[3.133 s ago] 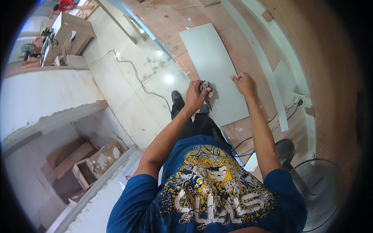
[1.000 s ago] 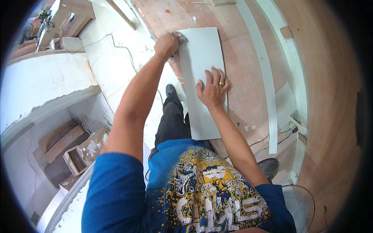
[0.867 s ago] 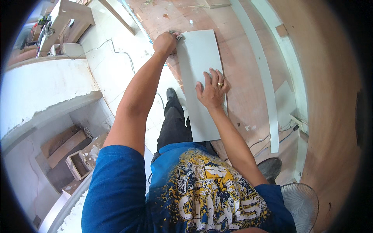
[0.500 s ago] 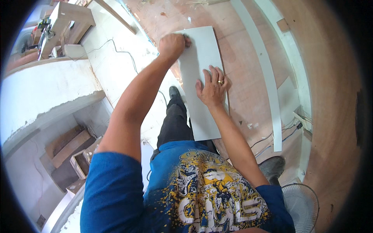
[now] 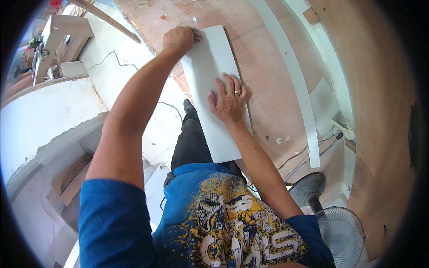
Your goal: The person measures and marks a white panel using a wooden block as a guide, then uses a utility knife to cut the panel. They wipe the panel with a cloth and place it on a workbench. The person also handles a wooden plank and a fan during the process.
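A long white panel [image 5: 203, 71] lies in front of me with its near end at my waist. My left hand [image 5: 178, 40] is closed in a fist at the panel's far left corner. A small dark, crumpled-looking bit shows beside its fingers, but I cannot make out what it is. My right hand [image 5: 230, 98] rests flat on the panel near its right edge, fingers spread, with a ring on one finger. Nothing is gripped in it.
A long narrow white strip [image 5: 292, 67] lies to the right on the brown board surface [image 5: 263, 89]. Cables [image 5: 328, 145] run near its lower end. A fan [image 5: 342, 234] stands at lower right. Wooden furniture [image 5: 67, 31] and a low white wall [image 5: 49, 111] are at left.
The whole view has shifted, so most things appear further left. My left fist has slid along the panel to its far corner. My right hand stays flat on it.
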A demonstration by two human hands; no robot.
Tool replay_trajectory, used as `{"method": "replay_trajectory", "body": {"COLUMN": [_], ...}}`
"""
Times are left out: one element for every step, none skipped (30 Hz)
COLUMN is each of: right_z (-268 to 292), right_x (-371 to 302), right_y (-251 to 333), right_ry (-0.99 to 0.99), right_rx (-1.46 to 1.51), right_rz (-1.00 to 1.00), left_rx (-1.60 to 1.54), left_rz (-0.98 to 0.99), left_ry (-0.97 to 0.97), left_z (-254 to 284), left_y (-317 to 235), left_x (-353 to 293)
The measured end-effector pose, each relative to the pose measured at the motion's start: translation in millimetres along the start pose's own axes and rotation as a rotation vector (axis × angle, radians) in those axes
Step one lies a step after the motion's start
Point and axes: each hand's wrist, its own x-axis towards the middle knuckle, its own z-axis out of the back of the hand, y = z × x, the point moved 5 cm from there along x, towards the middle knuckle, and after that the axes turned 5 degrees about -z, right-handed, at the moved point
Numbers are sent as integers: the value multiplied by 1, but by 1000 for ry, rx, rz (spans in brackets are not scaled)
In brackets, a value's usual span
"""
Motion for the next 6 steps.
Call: {"method": "replay_trajectory", "body": {"right_z": [1, 0, 1, 0, 1, -2], "right_x": [2, 5, 4, 3, 0, 1], "right_y": [-2, -4, -5, -8, -13, -11], "right_ry": [-21, -5, 18, 45, 45, 40], "right_rx": [16, 25, 34, 40, 17, 19], "right_rz": [-4, 4, -8, -14, -28, -33], "left_rx": [-39, -75, -59, -49, -37, -15], "left_rz": [15, 34, 14, -1, -13, -8], "left_ry": [10, 21, 48, 75, 103, 115], "left_z": [0, -1, -7, -15, -24, -25], "left_y": [-2, -3, -9, -16, -22, -15], "left_x": [2, 1, -8, -27, -51, -55]}}
